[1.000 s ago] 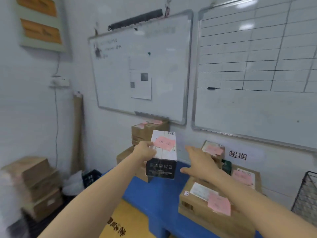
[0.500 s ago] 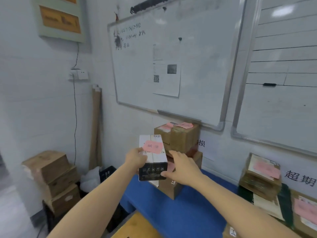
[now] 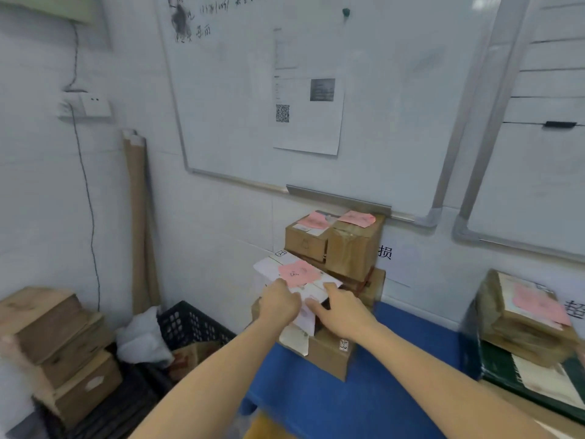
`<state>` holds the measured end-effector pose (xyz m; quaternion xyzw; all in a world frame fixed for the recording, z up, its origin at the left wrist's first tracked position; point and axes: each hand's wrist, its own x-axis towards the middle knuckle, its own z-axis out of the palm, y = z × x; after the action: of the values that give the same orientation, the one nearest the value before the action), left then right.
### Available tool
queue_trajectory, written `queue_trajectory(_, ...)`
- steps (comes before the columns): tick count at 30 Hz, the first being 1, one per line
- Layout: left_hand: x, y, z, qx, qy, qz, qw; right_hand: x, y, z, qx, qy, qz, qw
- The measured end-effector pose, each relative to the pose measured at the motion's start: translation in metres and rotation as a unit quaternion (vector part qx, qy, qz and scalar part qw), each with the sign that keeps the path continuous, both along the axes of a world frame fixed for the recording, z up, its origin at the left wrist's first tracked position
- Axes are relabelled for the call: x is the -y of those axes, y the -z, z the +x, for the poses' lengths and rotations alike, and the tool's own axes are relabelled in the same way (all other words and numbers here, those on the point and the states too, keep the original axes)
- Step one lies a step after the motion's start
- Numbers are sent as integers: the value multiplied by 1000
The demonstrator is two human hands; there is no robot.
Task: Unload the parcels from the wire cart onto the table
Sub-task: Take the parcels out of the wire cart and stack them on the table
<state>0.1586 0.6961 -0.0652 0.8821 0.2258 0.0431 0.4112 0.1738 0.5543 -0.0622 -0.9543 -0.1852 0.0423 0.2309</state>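
The white parcel (image 3: pixel 294 289), with a pink note (image 3: pixel 299 273) stuck on its top, sits tilted at the left end of the blue surface (image 3: pixel 395 359). Its underside is on or just above a brown box (image 3: pixel 329 356), and I cannot tell which. Both hands are clamped on its near end: the left hand (image 3: pixel 280 304) has a grip over the near left edge, and the right hand (image 3: pixel 343 312) wraps the near right corner, thumb lying across the top. Just behind it, a stack of brown boxes (image 3: pixel 348 245) stands against the wall under the whiteboard (image 3: pixel 380 90), and another pile of parcels (image 3: pixel 531 315) lies well apart to the right. This looks like the set-down step for this parcel. Next it should be levelled so it rests squarely on the box, then released, before turning to the cart, which is out of view.
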Motion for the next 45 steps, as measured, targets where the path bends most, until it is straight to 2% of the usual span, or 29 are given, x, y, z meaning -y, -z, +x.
queue_trajectory(5,-20,-6,25,6,84,109,990,-4,8,13,-1,34,-19,999)
queue_trajectory(9,-55,-10,47,28,89,201,975,-6,10,21,35,46,-30,998)
queue_trajectory(11,-68,-12,57,6,89,245,965,-6,10,23,48,46,-55,996)
queue_trajectory(15,-81,-7,75,-75,119,200,970,-5,9,23,62,40,-90,993)
queue_trajectory(17,-80,-5,80,-85,135,185,970,-4,10,22,62,44,-88,993)
queue_trajectory(23,-74,-8,82,-87,171,214,958,0,15,20,43,96,-61,993)
queue_trajectory(27,-76,-1,86,-72,173,194,963,-1,13,18,59,99,-82,990)
queue_trajectory(33,-79,-15,84,19,211,316,925,2,-1,20,156,95,-101,978)
queue_trajectory(39,-78,-33,85,40,300,325,896,6,-14,9,187,45,-91,977)
queue_trajectory(45,-70,-66,84,56,372,309,874,37,-41,2,212,67,-120,967)
